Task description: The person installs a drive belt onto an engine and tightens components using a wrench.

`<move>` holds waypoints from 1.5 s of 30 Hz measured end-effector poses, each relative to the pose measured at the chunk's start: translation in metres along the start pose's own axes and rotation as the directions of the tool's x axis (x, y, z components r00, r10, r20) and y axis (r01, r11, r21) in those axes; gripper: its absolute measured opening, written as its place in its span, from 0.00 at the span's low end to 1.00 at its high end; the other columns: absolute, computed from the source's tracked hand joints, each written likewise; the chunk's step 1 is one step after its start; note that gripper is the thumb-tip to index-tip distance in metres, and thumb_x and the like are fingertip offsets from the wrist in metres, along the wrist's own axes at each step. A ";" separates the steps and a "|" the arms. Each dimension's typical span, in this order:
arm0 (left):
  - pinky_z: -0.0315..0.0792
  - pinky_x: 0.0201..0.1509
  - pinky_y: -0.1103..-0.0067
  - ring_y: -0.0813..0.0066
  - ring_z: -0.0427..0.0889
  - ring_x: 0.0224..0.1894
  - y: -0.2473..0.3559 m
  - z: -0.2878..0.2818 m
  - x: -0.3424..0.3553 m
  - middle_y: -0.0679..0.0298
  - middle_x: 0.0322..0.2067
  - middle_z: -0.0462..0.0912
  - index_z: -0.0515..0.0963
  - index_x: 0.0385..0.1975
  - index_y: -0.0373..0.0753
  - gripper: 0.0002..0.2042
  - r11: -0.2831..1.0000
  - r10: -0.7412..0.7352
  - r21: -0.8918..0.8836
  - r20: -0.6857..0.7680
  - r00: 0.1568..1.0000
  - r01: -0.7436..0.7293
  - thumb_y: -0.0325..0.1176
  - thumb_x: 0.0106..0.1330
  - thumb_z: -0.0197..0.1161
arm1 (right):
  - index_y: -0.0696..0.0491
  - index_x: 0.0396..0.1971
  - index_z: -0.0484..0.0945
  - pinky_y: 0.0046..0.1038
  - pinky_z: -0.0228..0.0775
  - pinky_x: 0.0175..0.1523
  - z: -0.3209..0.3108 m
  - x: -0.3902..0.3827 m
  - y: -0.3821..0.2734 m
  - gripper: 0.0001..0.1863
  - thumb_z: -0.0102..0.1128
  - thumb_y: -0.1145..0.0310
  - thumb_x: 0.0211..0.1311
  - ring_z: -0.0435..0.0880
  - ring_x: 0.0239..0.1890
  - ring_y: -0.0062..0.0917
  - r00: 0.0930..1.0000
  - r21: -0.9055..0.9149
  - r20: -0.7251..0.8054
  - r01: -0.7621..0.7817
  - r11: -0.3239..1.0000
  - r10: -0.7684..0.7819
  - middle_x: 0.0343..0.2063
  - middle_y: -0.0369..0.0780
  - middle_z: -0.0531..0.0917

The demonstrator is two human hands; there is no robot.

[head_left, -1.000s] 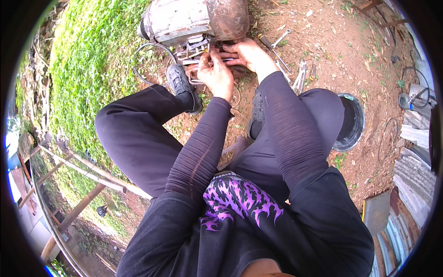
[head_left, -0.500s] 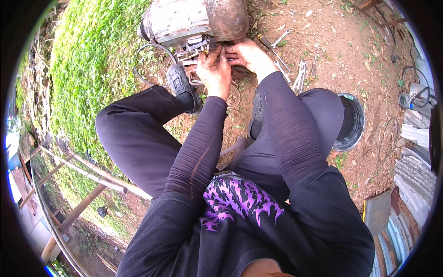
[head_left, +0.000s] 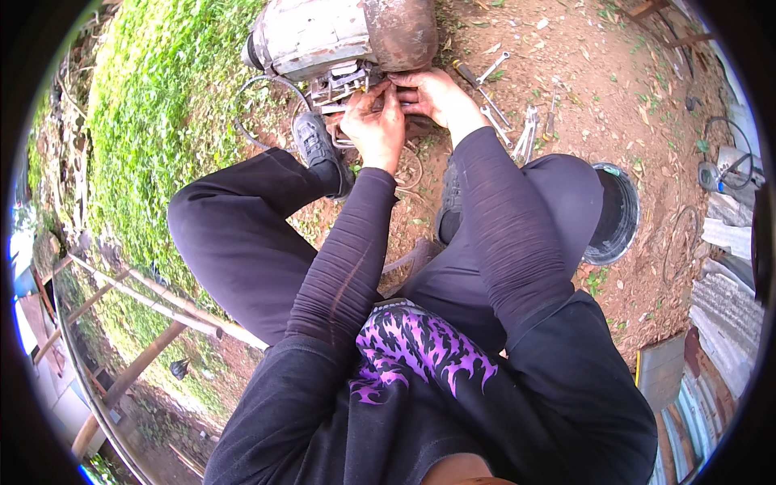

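A worn grey cylindrical machine [head_left: 319,36] with a rusty brown end [head_left: 402,36] lies on the ground at the top of the view. It resembles a motor. On its near side is a metal bracket [head_left: 341,85] with several slots and bars. My left hand [head_left: 376,128] is at the bracket's right side, thumb and fingers pinched together. Close against it, my right hand [head_left: 436,97] has curled fingers under the rusty end. The fingertips of both hands meet at a small part that they mostly hide, so I cannot make out what they grip.
Right of my hands lie a screwdriver [head_left: 466,74], a wrench [head_left: 493,66] and several more wrenches [head_left: 527,133] on bare soil. A dark bucket [head_left: 622,214] stands beside my right knee. A cable [head_left: 236,117] loops near my left shoe [head_left: 315,141]. Grass spreads leftward.
My left hand has shifted slightly, its fingers drawn a little left and nearer to me. The right hand stays almost in place.
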State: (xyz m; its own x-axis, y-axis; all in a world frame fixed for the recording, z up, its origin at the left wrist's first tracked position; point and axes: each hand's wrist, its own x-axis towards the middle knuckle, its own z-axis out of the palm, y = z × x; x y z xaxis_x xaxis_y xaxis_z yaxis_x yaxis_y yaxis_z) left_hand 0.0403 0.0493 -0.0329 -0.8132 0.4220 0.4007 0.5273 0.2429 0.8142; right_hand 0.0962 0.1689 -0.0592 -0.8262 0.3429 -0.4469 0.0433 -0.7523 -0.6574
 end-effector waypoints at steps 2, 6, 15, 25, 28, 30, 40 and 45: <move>0.76 0.41 0.76 0.70 0.84 0.32 -0.006 0.001 -0.001 0.55 0.29 0.86 0.85 0.32 0.31 0.05 1.000 0.000 -0.021 -0.003 1.000 0.000 0.26 0.59 0.68 | 0.64 0.54 0.74 0.34 0.83 0.45 0.003 -0.002 -0.004 0.23 0.65 0.69 0.61 0.85 0.43 0.34 1.000 0.007 0.000 -0.026 1.000 0.026 0.44 0.45 0.83; 0.75 0.41 0.77 0.72 0.83 0.33 -0.017 0.003 -0.008 0.57 0.32 0.85 0.83 0.36 0.30 0.06 0.998 -0.056 -0.015 0.013 0.998 0.056 0.27 0.64 0.65 | 0.63 0.55 0.73 0.34 0.83 0.45 0.000 0.002 -0.001 0.24 0.64 0.68 0.61 0.85 0.46 0.35 1.000 0.028 0.016 -0.019 0.999 0.019 0.46 0.46 0.83; 0.74 0.46 0.77 0.73 0.81 0.36 0.008 -0.006 -0.015 0.56 0.34 0.83 0.80 0.49 0.28 0.14 0.992 -0.129 0.021 0.076 0.989 0.128 0.29 0.67 0.64 | 0.60 0.55 0.72 0.39 0.80 0.50 -0.002 0.005 -0.001 0.22 0.63 0.70 0.62 0.84 0.50 0.36 0.999 0.028 0.017 -0.052 0.998 0.051 0.47 0.44 0.83; 0.72 0.41 0.75 0.67 0.79 0.31 -0.015 0.013 -0.005 0.56 0.29 0.81 0.83 0.36 0.26 0.09 0.973 -0.132 -0.204 -0.090 0.987 0.111 0.25 0.61 0.68 | 0.59 0.56 0.70 0.39 0.80 0.50 -0.002 0.005 -0.001 0.21 0.59 0.70 0.65 0.84 0.46 0.35 0.998 0.052 0.049 -0.050 0.997 0.047 0.47 0.43 0.82; 0.72 0.47 0.79 0.74 0.81 0.38 -0.015 0.017 -0.003 0.57 0.36 0.84 0.83 0.37 0.28 0.08 0.960 -0.226 -0.184 -0.054 0.973 0.213 0.26 0.63 0.67 | 0.58 0.57 0.70 0.40 0.80 0.50 -0.006 0.006 -0.001 0.21 0.55 0.68 0.67 0.84 0.48 0.37 0.996 0.078 0.054 -0.073 0.994 0.069 0.49 0.44 0.80; 0.73 0.44 0.80 0.75 0.81 0.37 -0.004 0.020 -0.007 0.58 0.36 0.84 0.82 0.38 0.28 0.08 0.983 -0.160 -0.105 -0.118 0.980 0.148 0.26 0.64 0.67 | 0.58 0.58 0.69 0.40 0.80 0.50 -0.009 0.007 0.000 0.21 0.54 0.66 0.68 0.84 0.48 0.38 0.996 0.087 0.051 -0.078 0.993 0.074 0.50 0.45 0.80; 0.71 0.43 0.74 0.67 0.79 0.34 -0.025 0.038 -0.002 0.57 0.30 0.81 0.82 0.35 0.28 0.08 0.927 -0.288 -0.299 -0.182 0.940 0.226 0.28 0.62 0.67 | 0.58 0.57 0.70 0.39 0.80 0.50 -0.007 0.008 0.002 0.21 0.53 0.64 0.68 0.85 0.48 0.37 0.997 0.097 0.040 -0.067 0.993 0.063 0.49 0.45 0.80; 0.70 0.41 0.76 0.73 0.76 0.31 -0.008 0.039 -0.002 0.61 0.30 0.81 0.82 0.37 0.28 0.09 0.925 -0.290 -0.305 -0.183 0.939 0.226 0.28 0.62 0.68 | 0.59 0.57 0.70 0.37 0.80 0.49 -0.008 0.008 0.003 0.20 0.53 0.66 0.68 0.85 0.46 0.36 0.998 0.098 0.042 -0.058 0.994 0.054 0.49 0.45 0.80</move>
State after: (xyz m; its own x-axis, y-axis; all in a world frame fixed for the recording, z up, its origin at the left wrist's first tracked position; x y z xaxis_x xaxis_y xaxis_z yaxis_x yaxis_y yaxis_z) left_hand 0.0471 0.0808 -0.0562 -0.9619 0.1661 0.2169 0.2284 0.0533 0.9721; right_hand 0.0942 0.1742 -0.0698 -0.8457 0.2780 -0.4555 0.0356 -0.8223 -0.5680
